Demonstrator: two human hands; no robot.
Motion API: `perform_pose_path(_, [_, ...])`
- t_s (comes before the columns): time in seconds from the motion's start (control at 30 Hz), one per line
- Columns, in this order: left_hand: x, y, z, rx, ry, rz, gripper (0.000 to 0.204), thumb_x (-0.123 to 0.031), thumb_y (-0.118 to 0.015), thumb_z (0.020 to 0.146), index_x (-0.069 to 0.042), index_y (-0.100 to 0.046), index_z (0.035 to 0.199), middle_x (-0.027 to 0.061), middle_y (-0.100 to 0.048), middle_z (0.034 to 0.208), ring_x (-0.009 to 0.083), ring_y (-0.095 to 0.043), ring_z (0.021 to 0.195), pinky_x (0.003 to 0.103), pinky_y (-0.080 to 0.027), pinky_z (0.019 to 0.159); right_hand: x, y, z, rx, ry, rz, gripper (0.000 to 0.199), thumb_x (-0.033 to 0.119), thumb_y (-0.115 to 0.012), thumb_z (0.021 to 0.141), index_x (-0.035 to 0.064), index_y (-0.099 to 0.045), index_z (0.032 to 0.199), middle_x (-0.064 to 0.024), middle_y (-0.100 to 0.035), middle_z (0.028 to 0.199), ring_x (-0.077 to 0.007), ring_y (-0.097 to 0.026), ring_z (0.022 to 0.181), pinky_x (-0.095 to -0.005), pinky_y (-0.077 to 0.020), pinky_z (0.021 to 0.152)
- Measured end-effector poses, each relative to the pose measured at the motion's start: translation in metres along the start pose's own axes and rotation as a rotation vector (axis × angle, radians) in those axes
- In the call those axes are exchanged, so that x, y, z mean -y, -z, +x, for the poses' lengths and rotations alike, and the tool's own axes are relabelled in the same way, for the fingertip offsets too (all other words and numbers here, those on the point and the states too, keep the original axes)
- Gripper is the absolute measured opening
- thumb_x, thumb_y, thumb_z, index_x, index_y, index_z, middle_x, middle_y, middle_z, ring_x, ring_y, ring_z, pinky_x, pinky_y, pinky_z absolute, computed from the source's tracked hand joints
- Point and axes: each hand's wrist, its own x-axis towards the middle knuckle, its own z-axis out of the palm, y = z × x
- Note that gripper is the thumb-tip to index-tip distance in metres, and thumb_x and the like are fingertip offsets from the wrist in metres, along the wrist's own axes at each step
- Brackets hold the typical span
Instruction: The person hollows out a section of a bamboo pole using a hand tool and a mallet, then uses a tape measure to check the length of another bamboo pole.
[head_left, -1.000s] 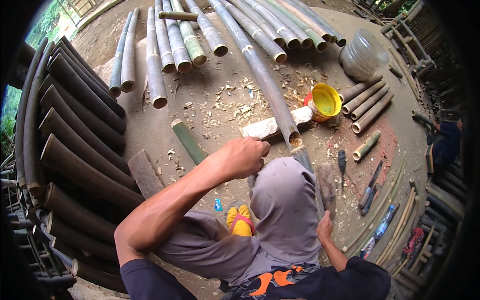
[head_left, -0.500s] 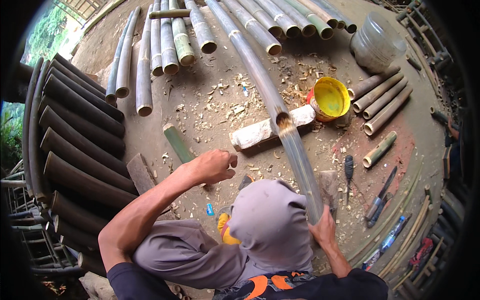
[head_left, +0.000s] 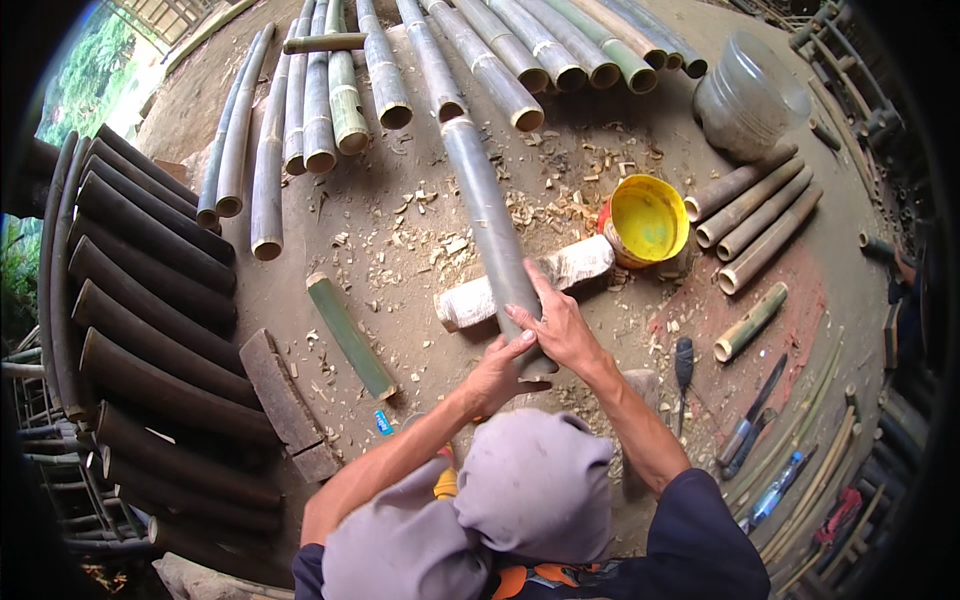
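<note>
1. Bamboo pole (head_left: 484,205): middle, passing over the log, near end in both hands.
2. White log (head_left: 582,262): beneath.
3. Yellow bucket (head_left: 675,218): right.
4. Right hand (head_left: 562,325): half open, gripping the pole's right side.
5. Left hand (head_left: 490,378): partly curled against its near end, some fingers hidden.

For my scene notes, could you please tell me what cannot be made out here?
Head view:
Held bamboo: part covered by left hand and right hand.
White block: middle, behind held bamboo.
Yellow-covered foot: mostly hidden by knees.
Central upper poles: far ends, cut off by top edge.
</note>
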Motion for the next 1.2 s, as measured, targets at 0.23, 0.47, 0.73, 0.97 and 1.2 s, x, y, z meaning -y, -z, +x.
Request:
perform_pose_path(0.23, [-0.022, 0.015, 0.019, -0.15, -0.172, -0.12, 0.042, -0.029, -0.066, 0.085, -0.002, -0.048, 0.111, 0.0128, -0.062, 0.094, 0.0258, -0.065, 0.079, 0.043, -0.057, 0.072, -0.045, 0.031, 0.114, -0.377, -0.084, -0.3, 0.056, 0.03, -0.059, 0.09, -0.0022, -0.045, 0.134, -0.0255, -0.056, 0.114, -0.0354, -0.059, 0.103, -0.0442, -0.047, 0.093])
perform_pose_path(0.47, [-0.018, 0.018, 0.02, -0.167, -0.211, -0.078, 0.038, -0.03, -0.066, 0.085, -0.003, -0.049, 0.106, 0.0109, -0.062, 0.089, 0.0229, -0.064, 0.075, 0.04, -0.057, 0.066, -0.074, 0.024, 0.239, -0.315, -0.237, -0.405, 0.073, 0.035, -0.072, 0.078, 0.0023, -0.035, 0.132, -0.0343, -0.053, 0.112, -0.0445, -0.06, 0.097, -0.0509, -0.0522, 0.077])
perform_pose_path(0.73, [-0.015, 0.021, 0.017, -0.203, -0.275, -0.084, 0.038, -0.031, -0.065, 0.086, -0.002, -0.049, 0.105, 0.011, -0.061, 0.088, 0.0232, -0.065, 0.075, 0.04, -0.057, 0.068, -0.099, 0.019, 0.245, -0.492, -0.199, -0.213, 0.059, 0.037, -0.078, 0.072, -0.0031, -0.045, 0.102, -0.0249, -0.064, 0.082, -0.0369, -0.067, 0.073, -0.0452, -0.0559, 0.059])
perform_pose_path(0.97, [-0.011, 0.023, 0.018, -0.185, -0.32, -0.139, 0.042, -0.033, -0.065, 0.086, -0.001, -0.049, 0.107, 0.0121, -0.062, 0.088, 0.0239, -0.065, 0.075, 0.041, -0.057, 0.071, -0.065, 0.001, 0.223, -0.396, -0.42, 0.562, 0.054, 0.034, -0.076, 0.076, -0.0092, -0.051, 0.098, -0.0178, -0.064, 0.077, -0.0173, -0.062, 0.045, -0.0272, -0.0557, 0.038])
perform_pose_path(1.2, [-0.012, 0.014, 0.017, -0.177, -0.343, -0.133, 0.044, -0.034, -0.066, 0.085, 0.0, -0.049, 0.107, 0.0126, -0.062, 0.086, 0.0236, -0.066, 0.074, 0.04, -0.057, 0.069, -0.065, 0.001, 0.236, -0.261, -0.54, 1.359, 0.054, 0.033, -0.073, 0.079, -0.0056, -0.048, 0.108, -0.0164, -0.06, 0.078, -0.0238, -0.066, 0.064, -0.0304, -0.0589, 0.048])
